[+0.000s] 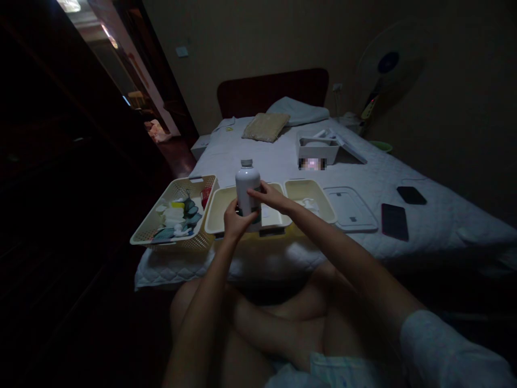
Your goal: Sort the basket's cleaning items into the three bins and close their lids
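A white bottle (245,180) with a grey cap stands upright between my two hands, above a cream bin. My left hand (237,221) is wrapped round its lower part from the left. Higher up, my right hand (271,195) grips it from the right side. Behind and below the bottle is the wide cream bin (216,211); the bottle hides part of its inside. To its right, a smaller cream bin (326,209) holds some white items (310,205). On the left sits a perforated basket (141,230) with mixed white, green and yellow things and a red item (205,196).
The bins rest on a bed with a quilted white cover (278,161). Right of them lie a flat lid (351,210) and two dark phones, one nearer (395,221), one farther (411,195). Farther back are a white box (318,153), a beige cushion (265,126) and a fan (388,62).
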`<act>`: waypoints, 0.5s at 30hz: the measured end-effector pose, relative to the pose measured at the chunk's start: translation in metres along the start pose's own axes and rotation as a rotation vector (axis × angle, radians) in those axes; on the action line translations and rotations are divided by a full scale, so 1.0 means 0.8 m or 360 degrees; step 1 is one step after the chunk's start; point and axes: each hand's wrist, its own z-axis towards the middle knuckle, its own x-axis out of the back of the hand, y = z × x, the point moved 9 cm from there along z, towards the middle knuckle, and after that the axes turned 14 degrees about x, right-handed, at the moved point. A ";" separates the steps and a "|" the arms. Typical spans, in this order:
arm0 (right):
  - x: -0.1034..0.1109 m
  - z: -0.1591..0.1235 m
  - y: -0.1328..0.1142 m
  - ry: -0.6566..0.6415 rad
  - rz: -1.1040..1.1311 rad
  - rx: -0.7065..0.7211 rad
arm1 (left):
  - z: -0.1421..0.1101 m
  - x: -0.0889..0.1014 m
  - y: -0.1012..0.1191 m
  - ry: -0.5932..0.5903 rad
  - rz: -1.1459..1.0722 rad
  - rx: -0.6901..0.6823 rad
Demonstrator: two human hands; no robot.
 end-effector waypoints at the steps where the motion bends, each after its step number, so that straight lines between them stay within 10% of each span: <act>1: 0.006 -0.011 0.004 0.0028 0.0100 -0.0009 | -0.005 -0.008 -0.001 -0.0047 -0.0004 -0.0004; 15: 0.065 -0.071 0.048 0.0544 0.0150 -0.0072 | -0.024 -0.091 -0.005 -0.0469 -0.0285 0.0113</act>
